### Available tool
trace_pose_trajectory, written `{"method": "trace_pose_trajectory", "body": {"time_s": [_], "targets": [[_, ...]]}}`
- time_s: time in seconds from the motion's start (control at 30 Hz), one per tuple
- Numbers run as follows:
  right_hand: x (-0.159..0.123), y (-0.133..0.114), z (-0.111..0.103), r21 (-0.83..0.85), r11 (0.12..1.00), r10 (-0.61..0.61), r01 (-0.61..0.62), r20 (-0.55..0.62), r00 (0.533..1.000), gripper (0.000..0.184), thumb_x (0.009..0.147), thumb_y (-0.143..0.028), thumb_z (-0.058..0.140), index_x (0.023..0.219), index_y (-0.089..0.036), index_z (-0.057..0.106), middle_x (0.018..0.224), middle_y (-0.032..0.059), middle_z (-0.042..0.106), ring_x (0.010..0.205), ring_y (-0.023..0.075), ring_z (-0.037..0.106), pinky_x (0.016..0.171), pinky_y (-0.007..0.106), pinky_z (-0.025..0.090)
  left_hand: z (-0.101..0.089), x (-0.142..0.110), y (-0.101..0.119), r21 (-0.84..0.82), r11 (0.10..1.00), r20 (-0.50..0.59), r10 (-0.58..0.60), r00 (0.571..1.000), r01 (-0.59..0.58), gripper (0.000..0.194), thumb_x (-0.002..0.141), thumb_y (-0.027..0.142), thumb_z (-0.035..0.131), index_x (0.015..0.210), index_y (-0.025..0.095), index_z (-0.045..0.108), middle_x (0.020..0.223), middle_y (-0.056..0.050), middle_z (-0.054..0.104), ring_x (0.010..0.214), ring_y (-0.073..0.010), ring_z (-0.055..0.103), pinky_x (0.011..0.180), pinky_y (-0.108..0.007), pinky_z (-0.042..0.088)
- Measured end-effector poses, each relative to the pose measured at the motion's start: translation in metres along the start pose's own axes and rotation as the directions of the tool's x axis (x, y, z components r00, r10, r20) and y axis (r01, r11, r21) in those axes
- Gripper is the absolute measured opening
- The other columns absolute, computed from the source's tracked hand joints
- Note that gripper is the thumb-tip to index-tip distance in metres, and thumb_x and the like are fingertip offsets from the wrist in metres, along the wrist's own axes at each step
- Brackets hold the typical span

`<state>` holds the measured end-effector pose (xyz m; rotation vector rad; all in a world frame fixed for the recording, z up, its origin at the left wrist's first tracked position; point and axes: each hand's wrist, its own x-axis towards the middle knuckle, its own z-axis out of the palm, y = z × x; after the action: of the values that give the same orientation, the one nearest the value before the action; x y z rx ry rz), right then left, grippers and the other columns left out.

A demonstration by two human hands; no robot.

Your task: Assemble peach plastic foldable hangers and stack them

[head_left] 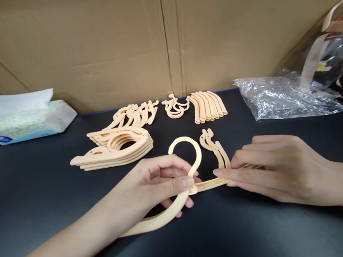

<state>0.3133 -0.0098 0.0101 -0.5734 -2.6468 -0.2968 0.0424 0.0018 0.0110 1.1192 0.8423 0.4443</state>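
Note:
My left hand (157,183) is closed around the neck of a cream plastic hanger (189,151), just below its round hook. One curved arm of the hanger (157,223) runs down to the left under my wrist. My right hand (271,166) pinches the hanger's other arm (211,183), which lies flat and meets the neck beside my left thumb. Two loose cream arm pieces (214,148) lie just behind my right fingertips.
A stack of assembled hanger parts (115,149) lies at centre left on the black table (42,192). Behind it are rows of hook pieces (135,114), tangled hooks (175,107) and curved arms (207,105). A tissue pack (24,118) sits left, a crumpled plastic bag (282,97) right, before a cardboard wall (118,43).

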Motion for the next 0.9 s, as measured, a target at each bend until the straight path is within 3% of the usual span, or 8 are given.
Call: {"method": "trace_pose_trajectory", "body": {"time_s": [0.23, 0.47, 0.9], "targets": [[-0.0026, 0.0010, 0.0019, -0.041, 0.999, -0.001, 0.001, -0.003, 1.000, 0.015, 0.102, -0.015, 0.052, 0.112, -0.017, 0.064, 0.081, -0.0034, 0.067, 0.060, 0.0094, 0.047, 0.058, 0.030, 0.030, 0.0007, 0.0008, -0.0017, 0.036, 0.999, -0.033, 0.005, 0.999, -0.004, 0.019, 0.085, 0.038, 0.077, 0.091, 0.021, 0.071, 0.084, -0.002, 0.077, 0.078, -0.0147, 0.070, 0.063, -0.019, 0.058], [-0.0033, 0.0003, 0.0018, -0.047, 0.999, 0.015, -0.016, -0.014, 1.000, 0.014, 0.103, -0.016, 0.052, 0.111, -0.018, 0.063, 0.082, -0.0041, 0.068, 0.061, 0.0101, 0.045, 0.058, 0.031, 0.030, -0.0013, -0.0018, 0.0008, 0.175, 0.984, -0.047, -0.023, 0.999, 0.030, 0.027, 0.085, 0.045, 0.075, 0.096, 0.021, 0.070, 0.088, -0.002, 0.079, 0.076, -0.0146, 0.069, 0.066, -0.022, 0.055], [-0.0003, -0.0028, 0.0001, 0.059, 0.998, -0.009, 0.008, 0.014, 1.000, 0.016, 0.104, -0.018, 0.049, 0.111, -0.014, 0.063, 0.086, -0.0015, 0.070, 0.066, 0.0087, 0.056, 0.059, 0.030, 0.035, -0.0015, -0.0004, -0.0054, 0.017, 1.000, 0.034, -0.021, 0.999, 0.021, 0.025, 0.087, 0.039, 0.076, 0.091, 0.016, 0.066, 0.075, -0.001, 0.075, 0.068, -0.0105, 0.066, 0.065, -0.017, 0.055]]}}
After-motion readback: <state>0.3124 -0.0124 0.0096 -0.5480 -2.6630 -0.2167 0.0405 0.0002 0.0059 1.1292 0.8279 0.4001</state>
